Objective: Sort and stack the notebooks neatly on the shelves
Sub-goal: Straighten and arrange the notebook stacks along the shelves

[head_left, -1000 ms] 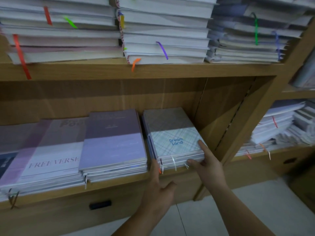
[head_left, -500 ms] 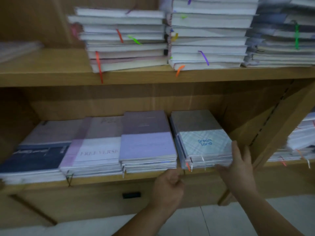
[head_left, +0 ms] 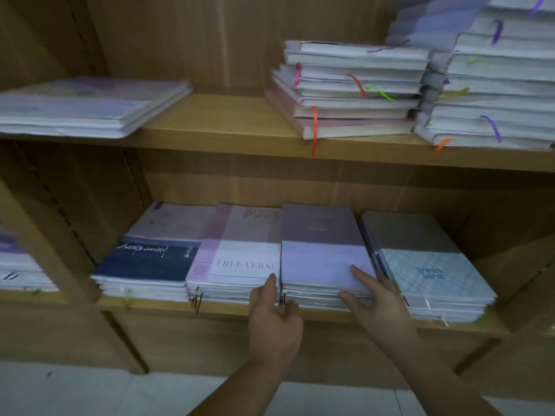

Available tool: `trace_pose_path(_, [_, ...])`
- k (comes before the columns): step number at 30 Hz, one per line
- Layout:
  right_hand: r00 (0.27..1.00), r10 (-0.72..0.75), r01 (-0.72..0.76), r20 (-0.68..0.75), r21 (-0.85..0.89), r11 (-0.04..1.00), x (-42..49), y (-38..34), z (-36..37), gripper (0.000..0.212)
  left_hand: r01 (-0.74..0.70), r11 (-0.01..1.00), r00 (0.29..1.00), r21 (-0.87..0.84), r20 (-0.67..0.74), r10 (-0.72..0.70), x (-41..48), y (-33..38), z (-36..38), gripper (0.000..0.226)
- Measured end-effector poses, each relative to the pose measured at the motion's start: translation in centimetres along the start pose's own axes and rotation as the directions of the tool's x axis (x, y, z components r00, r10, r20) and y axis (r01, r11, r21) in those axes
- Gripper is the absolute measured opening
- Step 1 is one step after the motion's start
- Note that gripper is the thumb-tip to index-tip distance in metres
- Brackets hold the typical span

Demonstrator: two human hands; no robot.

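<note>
Left hand (head_left: 274, 319), fingers straight, is pressing the purple stack (head_left: 318, 253) from its left. Right hand (head_left: 381, 304), fingers flat, is resting on its right corner.

This looks like a stationery shop or its stockroom: a light brown wooden shelving unit (head_left: 240, 115), with rows of peg holes (head_left: 54, 202) in its uprights, stands on a white tiled floor (head_left: 75, 391). Along the lower shelf's front edge (head_left: 225, 310) flat notebook stacks lie side by side, one cover design each: the navy-and-white stack (head_left: 144, 262), the pink "FREE VERSE" stack (head_left: 240, 250), the lilac stack (head_left: 321, 250) and the pale plaid "Dream Land" stack (head_left: 426, 265). The upper shelf carries thick white-edged notebooks with coloured ribbon markers (head_left: 354, 94).
</note>
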State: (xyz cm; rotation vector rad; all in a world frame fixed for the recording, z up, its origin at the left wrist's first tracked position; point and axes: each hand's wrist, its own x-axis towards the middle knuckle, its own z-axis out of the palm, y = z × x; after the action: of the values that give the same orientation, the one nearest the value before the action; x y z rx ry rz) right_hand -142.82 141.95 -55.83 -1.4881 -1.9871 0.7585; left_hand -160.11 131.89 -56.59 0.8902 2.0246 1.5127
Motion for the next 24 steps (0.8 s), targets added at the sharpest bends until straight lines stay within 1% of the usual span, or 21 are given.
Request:
trace_pose_path(2, [1.000,0.016,-0.015,-0.022,0.046,0.999,0.4,0.2,0.1,0.062,-0.001,1.000,0.999,0.003,0.052,0.001,0.2,-0.3,0.1,0.044])
trace_pose_path(3, [0.999,0.025,-0.023,-0.032,0.073,0.997,0.6,0.2,0.1,0.063,-0.002,1.000,0.997,0.010,0.076,0.001,0.2,-0.4,0.2,0.045])
trace_pose_path(6, [0.999,0.032,-0.030,-0.023,0.099,0.995,0.8,0.3,0.2,0.066,0.007,0.999,0.992,0.043,0.126,-0.013,-0.2,-0.2,0.4,0.065])
trace_pose_path(7, [0.999,0.029,-0.028,-0.021,0.089,0.996,0.8,0.3,0.2,0.066,0.029,0.999,0.990,0.036,0.137,-0.034,-0.2,-0.2,0.4,0.071])
trace_pose_path(9, [0.999,0.029,-0.028,-0.021,0.059,0.998,0.8,0.3,0.4,0.067,0.066,0.997,0.986,0.035,0.151,-0.071,0.0,-0.6,0.6,0.076])
trace_pose_path(12, [0.999,0.043,-0.043,-0.008,0.025,0.999,1.0,0.3,0.4,0.069,0.050,0.993,0.980,0.103,0.188,-0.069,0.2,-0.2,0.5,0.075])
trace_pose_path(14, [0.998,0.055,-0.055,0.007,0.012,0.998,1.0,0.2,0.3,0.069,0.034,0.990,0.971,0.137,0.229,-0.065,0.1,0.2,0.4,0.078])
trace_pose_path(17, [0.998,0.064,-0.064,0.005,-0.087,0.994,0.5,-0.5,-0.1,0.068,0.046,0.976,0.957,0.212,0.270,-0.104,-0.1,1.0,0.1,0.086])
trace_pose_path(18, [0.998,0.064,-0.063,0.000,-0.158,0.985,0.2,-1.0,-0.3,0.068,0.053,0.979,0.957,0.196,0.272,-0.106,-0.1,1.2,-0.2,0.082])
trace_pose_path(20, [0.999,0.030,-0.035,-0.023,-0.331,0.943,-0.6,-3.1,-1.1,0.065,0.045,0.989,0.964,0.138,0.255,-0.080,-0.2,2.4,-1.8,0.057])
trace_pose_path(21, [1.000,-0.004,-0.006,-0.025,-0.387,0.922,-1.1,-4.8,-1.7,0.060,0.041,0.993,0.968,0.109,0.243,-0.066,-0.2,3.1,-3.2,0.050])
trace_pose_path(22, [0.999,-0.047,0.036,-0.018,-0.393,0.919,-1.6,-6.5,-2.2,0.054,0.030,0.996,0.973,0.084,0.224,-0.048,-0.2,3.7,-4.7,0.050])
trace_pose_path(24, [0.990,-0.142,0.142,0.025,-0.310,0.940,-2.9,-10.3,-2.9,0.045,0.003,0.998,0.982,0.067,0.187,-0.016,-0.1,5.2,-8.3,0.046])
